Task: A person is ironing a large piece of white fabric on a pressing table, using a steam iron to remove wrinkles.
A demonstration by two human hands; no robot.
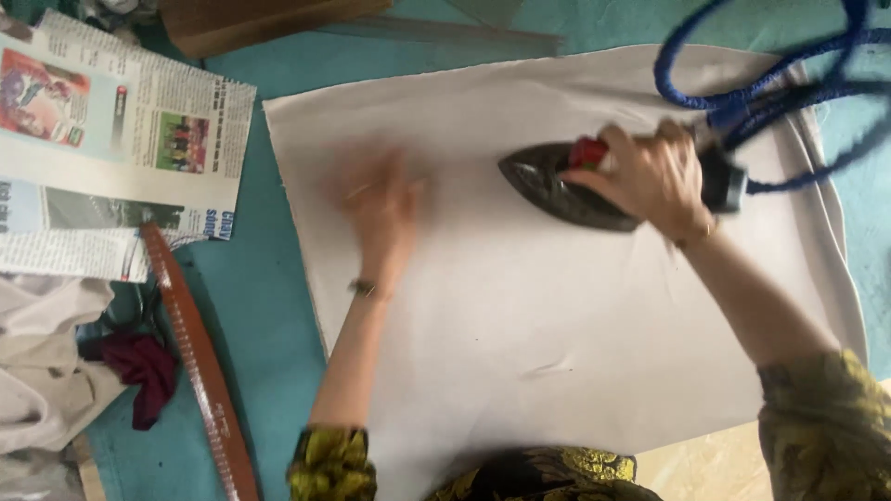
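A large pale grey piece of fabric [557, 315] lies spread over a teal surface. My right hand [654, 176] grips the handle of a dark iron [557, 186] with a red knob, resting on the cloth at upper right, its tip pointing left. A blue cord [742, 102] loops from the iron's back toward the top right. My left hand [380, 209] is blurred, flat on the fabric with fingers spread, left of the iron's tip.
Newspaper sheets [111, 130] lie at upper left. A curved brown wooden ruler [200, 362] runs down the left side beside a dark red cloth scrap [144, 366] and beige fabric [46, 362]. A wooden board [260, 23] sits at the top edge.
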